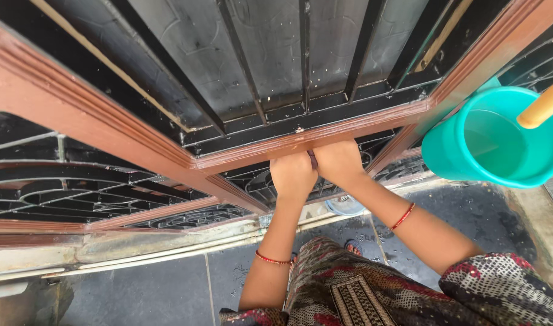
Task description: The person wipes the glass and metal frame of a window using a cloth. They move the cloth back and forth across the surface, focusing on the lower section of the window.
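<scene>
Dark grey stone floor [167, 290], wet in patches, with a pale raised sill running along the foot of a window

Window frame [312, 134]: reddish-brown painted wood, moulded in ridges, lower rail running level across the middle of the view; paint looks matte, with a few pale specks on the rail. Behind it, black metal bars [305, 54], straight and vertical, dusty and spotted with white. Below the rail, black scrollwork grille [77, 193] in curved loops

Left hand [293, 176] and right hand [340, 162] are side by side, touching each other, both pressed up against the underside of the lower rail. Fingers are curled up behind the wood and hidden, so how far they are closed cannot be told. A small dark strip [312, 159] shows between the two hands; whether either grips it cannot be told

Each wrist carries a thin red bangle [402, 216]. Patterned dark fabric with red and cream print covers the lap and the right shoulder

Teal plastic bucket [494, 136], round and smooth, sits at upper right, well apart from the hands, with a tan wooden handle [545, 105] crossing its rim
</scene>
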